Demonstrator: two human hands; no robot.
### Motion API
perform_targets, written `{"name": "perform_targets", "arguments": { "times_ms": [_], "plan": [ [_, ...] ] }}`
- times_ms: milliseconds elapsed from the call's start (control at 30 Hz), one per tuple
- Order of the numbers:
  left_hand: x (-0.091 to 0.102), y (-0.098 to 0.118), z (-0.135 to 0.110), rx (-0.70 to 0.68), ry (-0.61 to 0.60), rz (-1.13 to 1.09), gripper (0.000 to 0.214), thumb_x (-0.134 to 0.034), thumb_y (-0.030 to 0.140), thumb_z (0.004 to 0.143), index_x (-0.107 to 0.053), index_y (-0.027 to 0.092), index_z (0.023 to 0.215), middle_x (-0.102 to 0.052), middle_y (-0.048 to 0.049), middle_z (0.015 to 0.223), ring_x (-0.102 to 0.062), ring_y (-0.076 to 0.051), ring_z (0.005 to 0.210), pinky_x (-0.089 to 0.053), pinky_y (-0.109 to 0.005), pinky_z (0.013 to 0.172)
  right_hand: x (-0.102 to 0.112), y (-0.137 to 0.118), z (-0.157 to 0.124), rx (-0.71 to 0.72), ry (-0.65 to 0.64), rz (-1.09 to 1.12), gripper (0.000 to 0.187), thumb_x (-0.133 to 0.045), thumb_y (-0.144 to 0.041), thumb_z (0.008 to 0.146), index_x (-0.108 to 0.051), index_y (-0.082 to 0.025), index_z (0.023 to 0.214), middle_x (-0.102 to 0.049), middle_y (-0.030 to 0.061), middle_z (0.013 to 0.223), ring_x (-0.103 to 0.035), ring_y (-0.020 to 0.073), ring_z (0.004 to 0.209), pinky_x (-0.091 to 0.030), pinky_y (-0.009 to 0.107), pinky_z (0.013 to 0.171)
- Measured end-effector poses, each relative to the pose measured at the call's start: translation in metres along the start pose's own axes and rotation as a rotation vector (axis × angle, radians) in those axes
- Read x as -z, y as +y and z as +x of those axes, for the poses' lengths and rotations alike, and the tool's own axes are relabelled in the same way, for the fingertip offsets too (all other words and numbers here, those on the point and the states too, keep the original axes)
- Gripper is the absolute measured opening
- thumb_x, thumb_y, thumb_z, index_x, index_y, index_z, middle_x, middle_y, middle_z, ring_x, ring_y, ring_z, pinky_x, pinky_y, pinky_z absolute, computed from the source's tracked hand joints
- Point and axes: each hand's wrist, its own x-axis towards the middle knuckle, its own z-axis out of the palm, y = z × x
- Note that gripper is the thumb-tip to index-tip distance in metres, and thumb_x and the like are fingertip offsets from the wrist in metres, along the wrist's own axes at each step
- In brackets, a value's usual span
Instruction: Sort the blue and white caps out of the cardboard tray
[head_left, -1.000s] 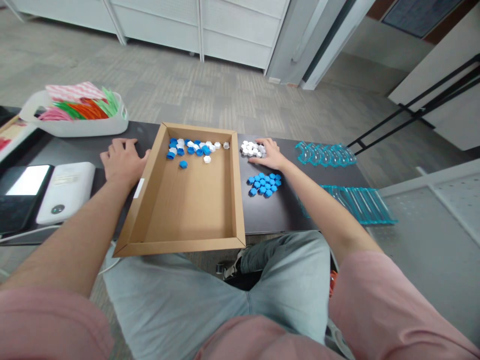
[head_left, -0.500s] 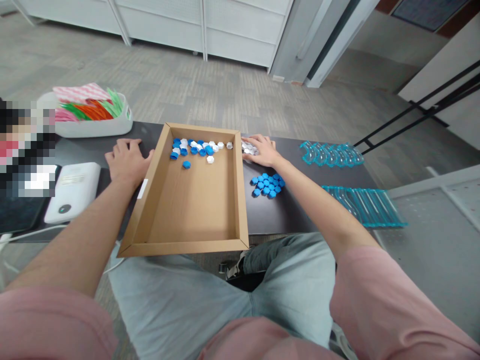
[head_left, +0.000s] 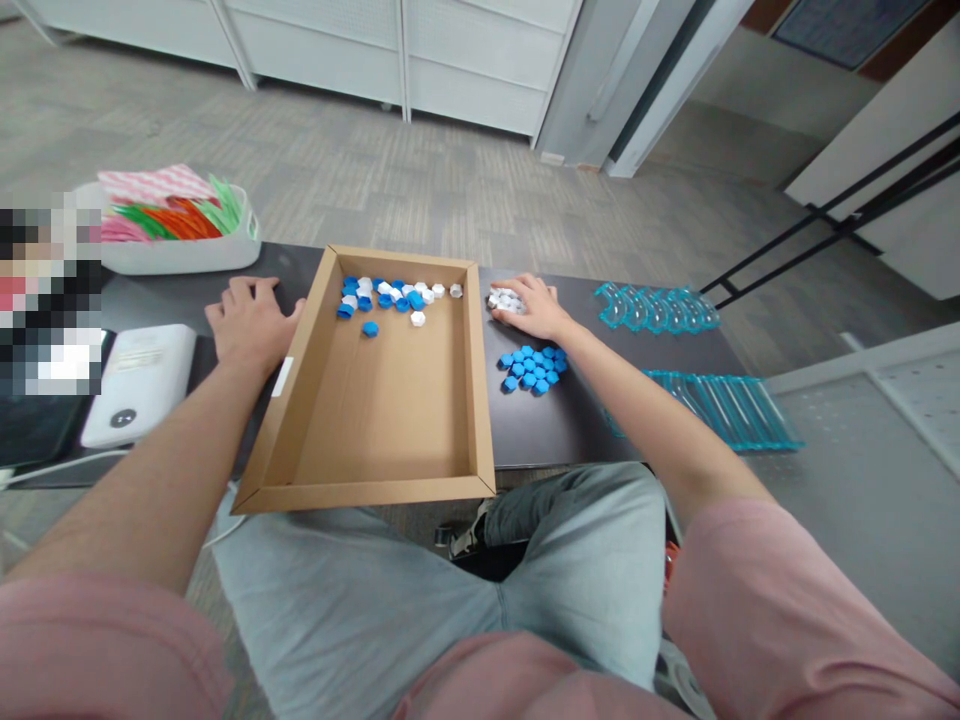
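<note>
My left hand (head_left: 253, 322) rests with fingers spread on the dark table, its thumb against the left wall of a shallow cardboard tray (head_left: 360, 492). Over a cluster of white hexagonal pieces (head_left: 507, 300) right of the tray, my right hand (head_left: 532, 305) lies with curved fingers apart, around and partly covering them. Nearer me is a group of blue hexagonal pieces (head_left: 531, 369). Inside the tray, mixed blue and white hexagons line the far end. A single blue piece (head_left: 370, 328) and a white piece (head_left: 418, 319) sit a little nearer.
Clear teal plastic wavy pieces (head_left: 656, 307) and a ribbed teal set (head_left: 735, 412) lie at the right. On the left stand a white bin (head_left: 180, 258) of colourful strips, a white device (head_left: 139, 385) and a dark tablet (head_left: 45, 430) with a cable.
My right hand has shifted slightly right, away from the tray wall, with the white pieces by its fingers. My left hand stays at the tray. The view has moved slightly.
</note>
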Motion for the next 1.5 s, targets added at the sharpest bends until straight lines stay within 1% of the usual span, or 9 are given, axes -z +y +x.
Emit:
{"name": "perform_targets", "arguments": {
  "times_ms": [167, 333, 467, 567, 900, 1067, 1267, 1400, 1500],
  "plan": [
    [-0.004, -0.003, 0.003, -0.022, 0.014, -0.006, 0.078, -0.050, 0.043, 0.114, -0.056, -0.001, 0.177, -0.048, -0.0384, 0.177, -0.049, -0.055, 0.164, -0.037, -0.070, 0.137, 0.028, -0.012, 0.004, -0.028, 0.186, 0.063, 0.069, -0.057, -0.064, 0.117, -0.064, -0.031, 0.178, -0.072, 0.0183, 0.164, -0.063, 0.0440, 0.151, -0.046, 0.064, 0.129],
    [-0.001, -0.001, 0.001, -0.006, -0.002, 0.000, 0.081, -0.048, 0.045, 0.113, -0.056, -0.003, 0.178, -0.047, -0.0381, 0.178, -0.048, -0.054, 0.165, -0.036, -0.068, 0.138, 0.051, -0.080, 0.018, 0.209, 0.172, 0.005, 0.057, -0.062, -0.058, 0.120, -0.069, -0.031, 0.169, -0.076, 0.0129, 0.149, -0.069, 0.0363, 0.132, -0.048, 0.054, 0.120],
    [0.000, 0.001, 0.000, -0.004, -0.001, 0.003, 0.079, -0.049, 0.044, 0.114, -0.056, -0.003, 0.177, -0.048, -0.0381, 0.178, -0.048, -0.053, 0.165, -0.035, -0.068, 0.138, 0.030, -0.142, 0.032, 0.461, -0.039, -0.191, 0.033, -0.071, -0.041, 0.112, -0.085, -0.028, 0.139, -0.083, 0.0111, 0.131, -0.073, 0.0381, 0.125, -0.039, 0.055, 0.120],
    [0.001, 0.002, 0.000, -0.004, 0.000, 0.004, 0.077, -0.049, 0.042, 0.114, -0.057, -0.003, 0.176, -0.048, -0.0383, 0.177, -0.048, -0.054, 0.165, -0.036, -0.069, 0.138, 0.005, -0.172, 0.042, 0.479, -0.113, -0.363, 0.026, -0.073, -0.030, 0.106, -0.087, -0.024, 0.127, -0.088, 0.0140, 0.128, -0.076, 0.0395, 0.121, -0.037, 0.053, 0.115],
    [-0.001, -0.001, 0.002, -0.001, 0.002, 0.007, 0.080, -0.048, 0.045, 0.112, -0.057, -0.001, 0.177, -0.049, -0.0373, 0.178, -0.048, -0.053, 0.164, -0.036, -0.069, 0.138, -0.009, -0.191, 0.039, 0.480, -0.273, -0.337, 0.030, -0.071, -0.023, 0.104, -0.089, -0.024, 0.127, -0.091, 0.0117, 0.119, -0.078, 0.0338, 0.107, -0.040, 0.046, 0.106],
    [-0.001, -0.001, 0.001, -0.002, -0.002, 0.015, 0.082, -0.046, 0.047, 0.112, -0.056, -0.002, 0.177, -0.048, -0.0374, 0.178, -0.049, -0.055, 0.163, -0.036, -0.070, 0.138, 0.033, -0.163, 0.025, 0.487, -0.155, -0.045, 0.038, -0.058, -0.025, 0.111, -0.088, -0.024, 0.134, -0.086, 0.0090, 0.128, -0.076, 0.0300, 0.114, -0.044, 0.043, 0.109],
    [0.001, 0.003, -0.002, -0.013, 0.013, 0.006, 0.082, -0.046, 0.045, 0.110, -0.058, -0.003, 0.175, -0.049, -0.0400, 0.176, -0.050, -0.056, 0.162, -0.038, -0.072, 0.136, 0.094, -0.044, -0.011, 0.077, 0.051, 0.134, 0.031, -0.065, -0.043, 0.111, -0.082, -0.023, 0.129, -0.084, 0.0085, 0.115, -0.072, 0.0282, 0.105, -0.056, 0.043, 0.100],
    [0.001, 0.001, 0.000, -0.010, 0.000, 0.009, 0.081, -0.046, 0.045, 0.112, -0.056, -0.003, 0.177, -0.049, -0.0390, 0.177, -0.049, -0.056, 0.163, -0.036, -0.071, 0.138, 0.090, 0.026, -0.041, -0.199, 0.144, 0.159, 0.024, -0.081, -0.041, 0.098, -0.076, -0.024, 0.113, -0.085, 0.0118, 0.110, -0.077, 0.0295, 0.101, -0.063, 0.044, 0.098],
    [-0.001, 0.000, 0.002, -0.004, -0.004, 0.012, 0.079, -0.047, 0.045, 0.114, -0.056, -0.001, 0.178, -0.049, -0.0382, 0.178, -0.049, -0.055, 0.164, -0.036, -0.070, 0.139, 0.073, 0.049, -0.056, -0.273, 0.119, 0.169, 0.020, -0.085, -0.036, 0.090, -0.070, -0.026, 0.100, -0.086, 0.0105, 0.103, -0.081, 0.0297, 0.099, -0.066, 0.045, 0.100]
  ]
}}
